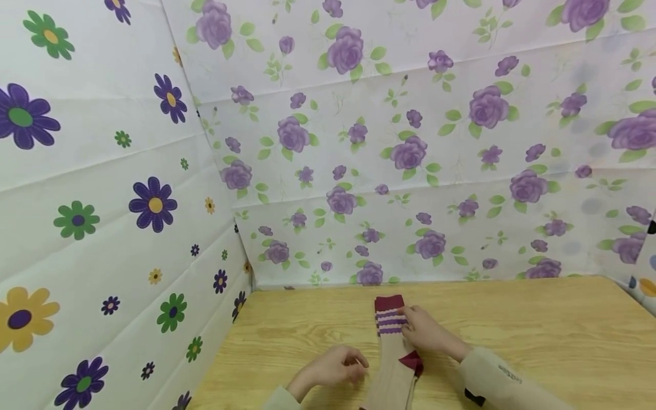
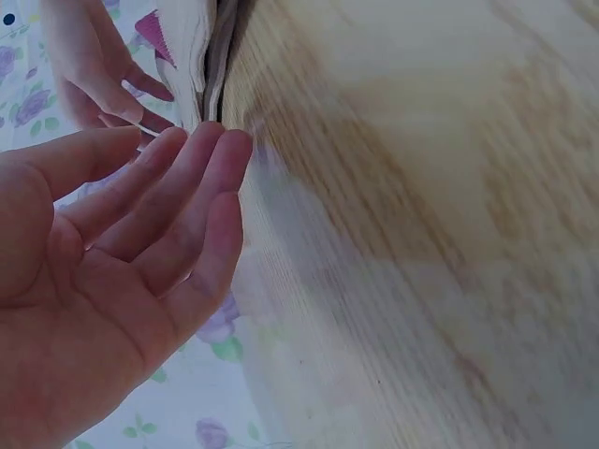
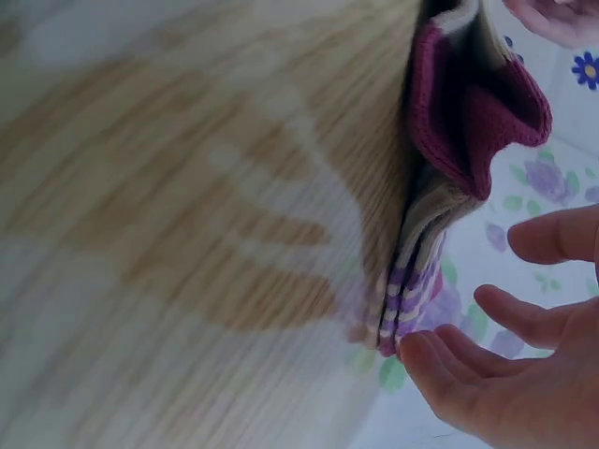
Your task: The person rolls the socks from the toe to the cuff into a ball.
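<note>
A pair of beige socks [image 1: 392, 364], one laid on the other, stretches across the wooden table with maroon cuffs at the far end. Purple stripes run below the cuffs, and the heels [image 3: 487, 122] are maroon. My right hand [image 1: 427, 330] touches the striped part along its right edge, fingers loosely bent. In the right wrist view those fingers [image 3: 445, 365] are spread beside the stacked stripes. To the left of the socks, my left hand [image 1: 338, 366] hovers with relaxed fingers and holds nothing; its palm [image 2: 112, 290] shows in the left wrist view. The toes run out of the head view.
The wood-grain table [image 1: 538, 330] extends on both sides of the socks. Behind it hangs a white cloth [image 1: 441, 188] with purple roses, and a daisy-print cloth [image 1: 113, 171] hangs at the left.
</note>
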`<state>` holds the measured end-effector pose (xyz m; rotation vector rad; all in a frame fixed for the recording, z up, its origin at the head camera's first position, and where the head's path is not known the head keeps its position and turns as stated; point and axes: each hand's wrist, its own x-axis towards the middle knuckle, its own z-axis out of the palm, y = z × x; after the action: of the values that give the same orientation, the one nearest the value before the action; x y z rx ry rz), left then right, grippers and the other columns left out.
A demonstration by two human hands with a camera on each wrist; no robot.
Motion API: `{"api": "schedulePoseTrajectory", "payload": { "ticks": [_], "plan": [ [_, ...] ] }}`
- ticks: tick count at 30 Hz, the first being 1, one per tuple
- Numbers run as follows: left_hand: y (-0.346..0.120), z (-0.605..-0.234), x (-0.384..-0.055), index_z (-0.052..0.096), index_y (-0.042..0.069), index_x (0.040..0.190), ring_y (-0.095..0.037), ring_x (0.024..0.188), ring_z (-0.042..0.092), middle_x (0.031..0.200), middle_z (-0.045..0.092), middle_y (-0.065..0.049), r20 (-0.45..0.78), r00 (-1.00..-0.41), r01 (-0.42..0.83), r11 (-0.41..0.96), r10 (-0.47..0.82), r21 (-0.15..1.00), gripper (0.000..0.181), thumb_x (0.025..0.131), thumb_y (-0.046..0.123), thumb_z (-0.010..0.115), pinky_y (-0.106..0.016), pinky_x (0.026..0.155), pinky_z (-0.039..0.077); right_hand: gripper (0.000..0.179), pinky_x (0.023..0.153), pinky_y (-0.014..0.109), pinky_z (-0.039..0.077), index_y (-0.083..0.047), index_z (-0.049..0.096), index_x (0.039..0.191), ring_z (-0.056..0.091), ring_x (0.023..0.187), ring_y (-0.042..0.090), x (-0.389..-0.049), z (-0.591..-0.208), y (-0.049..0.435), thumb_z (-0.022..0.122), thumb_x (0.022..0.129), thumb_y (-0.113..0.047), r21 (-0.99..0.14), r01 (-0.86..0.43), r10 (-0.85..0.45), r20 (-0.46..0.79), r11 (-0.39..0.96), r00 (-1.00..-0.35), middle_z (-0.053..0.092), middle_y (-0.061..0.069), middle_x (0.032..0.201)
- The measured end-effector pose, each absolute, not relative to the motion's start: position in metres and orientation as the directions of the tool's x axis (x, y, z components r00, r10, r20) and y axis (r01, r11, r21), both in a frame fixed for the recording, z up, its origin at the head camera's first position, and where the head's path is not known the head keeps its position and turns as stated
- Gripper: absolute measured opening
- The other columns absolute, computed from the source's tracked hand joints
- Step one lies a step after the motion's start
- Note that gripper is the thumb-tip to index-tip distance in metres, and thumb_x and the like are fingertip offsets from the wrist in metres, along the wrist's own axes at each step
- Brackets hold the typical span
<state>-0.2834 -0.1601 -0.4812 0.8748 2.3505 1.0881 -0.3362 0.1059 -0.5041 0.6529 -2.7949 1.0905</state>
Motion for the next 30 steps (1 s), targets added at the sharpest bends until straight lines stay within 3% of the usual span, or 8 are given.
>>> {"api": "schedulePoseTrajectory", "payload": {
  "ticks": [5, 11, 18, 30],
  "plan": [
    [-0.155, -0.478, -0.281, 0.068, 0.0, 0.106, -0.01, 0.076, 0.065, 0.092, 0.072, -0.012, -0.088, -0.767, 0.376, 0.556, 0.636, 0.741, 0.02, 0.097, 0.012, 0.055, -0.018, 0.066, 0.048, 0.029, 0.086, 0.044, 0.052, 0.0, 0.06, 0.118, 0.059, 0.106, 0.031, -0.328, -0.503, 0.104, 0.058, 0.089, -0.003, -0.508, -0.455, -0.37, 0.265, 0.731, -0.89, 0.059, 0.02, 0.117],
    [-0.151, -0.478, -0.281, 0.069, 0.002, 0.105, -0.009, 0.077, 0.065, 0.092, 0.072, -0.01, -0.085, -0.778, 0.383, 0.578, 0.622, 0.721, 0.019, 0.097, 0.013, 0.056, -0.018, 0.067, 0.049, 0.029, 0.088, 0.045, 0.052, 0.0, 0.061, 0.117, 0.06, 0.107, 0.033, -0.321, -0.502, 0.104, 0.061, 0.088, -0.005, -0.339, -0.527, -0.409, 0.362, 0.779, -0.838, 0.061, 0.02, 0.115],
    [-0.15, -0.48, -0.281, 0.067, 0.002, 0.11, -0.003, 0.086, 0.063, 0.103, 0.071, -0.011, -0.029, -0.763, 0.483, 0.6, 0.645, 0.637, 0.02, 0.097, 0.01, 0.056, -0.018, 0.075, 0.051, 0.03, 0.088, 0.043, 0.053, 0.0, 0.06, 0.116, 0.062, 0.105, 0.031, -0.316, -0.502, 0.105, 0.064, 0.088, -0.006, -0.187, -0.636, -0.495, 0.481, 0.749, -0.724, 0.063, 0.017, 0.114],
    [-0.147, -0.481, -0.279, 0.067, 0.004, 0.11, 0.0, 0.085, 0.06, 0.103, 0.071, -0.007, 0.008, -0.751, 0.543, 0.611, 0.66, 0.576, 0.019, 0.097, 0.011, 0.054, -0.017, 0.074, 0.05, 0.033, 0.068, 0.031, 0.055, -0.005, 0.059, 0.12, 0.066, 0.089, 0.021, -0.301, -0.501, 0.105, 0.064, 0.088, -0.005, -0.12, -0.693, -0.558, 0.502, 0.711, -0.66, 0.067, 0.008, 0.105]
  ]
}}
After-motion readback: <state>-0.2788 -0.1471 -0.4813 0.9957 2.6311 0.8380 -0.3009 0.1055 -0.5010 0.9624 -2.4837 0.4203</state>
